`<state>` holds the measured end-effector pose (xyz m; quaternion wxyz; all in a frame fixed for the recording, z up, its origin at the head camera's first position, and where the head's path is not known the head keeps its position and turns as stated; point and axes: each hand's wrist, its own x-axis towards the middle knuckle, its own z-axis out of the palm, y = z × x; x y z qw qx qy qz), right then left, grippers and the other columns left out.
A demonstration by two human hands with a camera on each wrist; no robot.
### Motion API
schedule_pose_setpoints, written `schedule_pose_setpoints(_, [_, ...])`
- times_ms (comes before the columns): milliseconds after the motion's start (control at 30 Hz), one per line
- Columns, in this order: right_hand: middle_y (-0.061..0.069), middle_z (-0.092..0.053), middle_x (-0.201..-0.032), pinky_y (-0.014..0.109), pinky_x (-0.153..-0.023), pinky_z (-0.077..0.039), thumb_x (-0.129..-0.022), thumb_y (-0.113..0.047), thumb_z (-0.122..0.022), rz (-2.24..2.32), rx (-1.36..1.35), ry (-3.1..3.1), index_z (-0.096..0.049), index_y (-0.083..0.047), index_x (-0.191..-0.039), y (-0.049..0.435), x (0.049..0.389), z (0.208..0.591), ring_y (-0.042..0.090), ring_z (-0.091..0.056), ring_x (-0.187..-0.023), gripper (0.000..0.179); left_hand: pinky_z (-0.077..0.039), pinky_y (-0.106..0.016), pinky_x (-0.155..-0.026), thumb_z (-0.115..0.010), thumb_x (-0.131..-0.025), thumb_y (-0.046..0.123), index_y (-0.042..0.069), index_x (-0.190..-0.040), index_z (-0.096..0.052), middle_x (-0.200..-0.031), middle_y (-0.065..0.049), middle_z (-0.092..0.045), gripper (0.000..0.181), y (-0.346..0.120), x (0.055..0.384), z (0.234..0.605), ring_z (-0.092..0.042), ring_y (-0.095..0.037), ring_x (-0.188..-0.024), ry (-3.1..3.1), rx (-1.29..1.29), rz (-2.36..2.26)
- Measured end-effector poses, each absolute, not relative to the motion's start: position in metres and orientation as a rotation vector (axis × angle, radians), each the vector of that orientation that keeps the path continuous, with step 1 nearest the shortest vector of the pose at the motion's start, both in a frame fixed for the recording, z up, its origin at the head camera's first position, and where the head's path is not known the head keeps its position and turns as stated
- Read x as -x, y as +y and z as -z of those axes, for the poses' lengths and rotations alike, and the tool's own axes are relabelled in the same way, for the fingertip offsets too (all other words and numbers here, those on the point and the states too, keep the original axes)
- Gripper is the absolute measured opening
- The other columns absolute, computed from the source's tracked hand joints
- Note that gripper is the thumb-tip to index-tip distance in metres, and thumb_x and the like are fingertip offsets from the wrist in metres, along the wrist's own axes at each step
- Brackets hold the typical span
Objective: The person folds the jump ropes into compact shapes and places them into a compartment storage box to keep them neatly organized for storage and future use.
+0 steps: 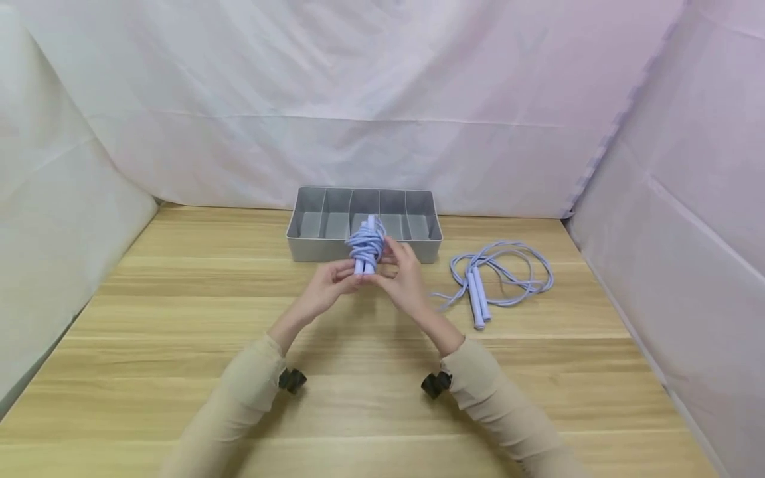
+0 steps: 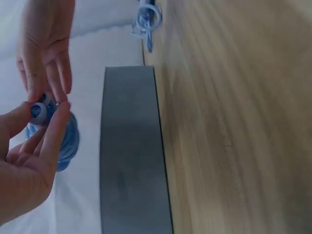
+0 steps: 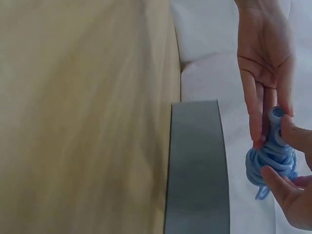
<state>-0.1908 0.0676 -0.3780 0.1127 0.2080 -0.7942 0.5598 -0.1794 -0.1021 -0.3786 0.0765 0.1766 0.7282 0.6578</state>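
Note:
A bundled light-blue jump rope (image 1: 366, 244) is held up in front of me, its cord wound round its two handles. My left hand (image 1: 325, 287) pinches the near handle ends between thumb and fingers, as the left wrist view shows. From the other side my right hand (image 1: 408, 277) holds the bundle, its thumb at the handle ends and its fingers along the wound cord (image 3: 273, 163). Just behind the bundle stands a grey divided box (image 1: 306, 249), partly hidden by it.
A second light-blue jump rope (image 1: 478, 295) lies loosely coiled on the wooden table (image 1: 179, 318), right of my hands, its handles side by side. White cloth (image 1: 370, 86) hangs behind the table and along both sides.

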Motion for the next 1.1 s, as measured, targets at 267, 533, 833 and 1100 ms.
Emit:
schedule_pose_setpoints(267, [0.022,-0.046,-0.113,0.038,-0.081,-0.052,-0.069,-0.010,-0.078,-1.307,-0.772,-2.517,-0.044,0.010,-0.124,0.081,0.257,0.364,0.035,-0.057,-0.098,0.067,-0.053,-0.029,-0.075,-0.063,-0.083,0.004,-0.015,-0.113,-0.054,-0.104,-0.026,-0.060,0.037,-0.104,0.240,0.370,-0.061,-0.033,-0.095,2.451,-0.450,-1.765])
schedule_pose_setpoints(533, [0.016,-0.047,-0.127,0.036,-0.093,-0.043,-0.071,-0.028,-0.078,-0.990,-0.766,-2.664,-0.050,0.003,-0.122,0.081,0.300,0.366,0.027,-0.048,-0.113,0.066,-0.055,-0.028,-0.066,-0.067,-0.081,0.006,-0.011,-0.103,-0.062,-0.095,-0.024,-0.065,0.029,-0.104,0.274,0.364,-0.065,-0.032,-0.084,2.595,-0.407,-1.612])
schedule_pose_setpoints(833, [0.014,-0.052,-0.126,0.039,-0.093,-0.043,-0.073,-0.034,-0.075,-0.862,-0.720,-2.758,-0.045,0.000,-0.128,0.085,0.306,0.370,0.029,-0.051,-0.112,0.072,-0.053,-0.034,-0.075,-0.073,-0.076,0.015,-0.009,-0.105,-0.062,-0.095,-0.020,-0.066,0.039,-0.102,0.280,0.365,-0.065,-0.029,-0.087,2.835,-0.371,-1.360])
schedule_pose_setpoints(1100, [0.015,-0.060,-0.117,0.038,-0.084,-0.049,-0.083,-0.017,-0.066,-0.733,-0.857,-2.613,-0.054,0.002,-0.119,0.081,0.300,0.370,0.029,-0.060,-0.097,0.043,-0.054,-0.032,-0.071,-0.069,-0.080,0.011,-0.001,-0.097,-0.069,-0.094,-0.015,-0.068,0.021,-0.099,0.278,0.369,-0.066,-0.025,-0.084,2.870,-0.378,-1.451])
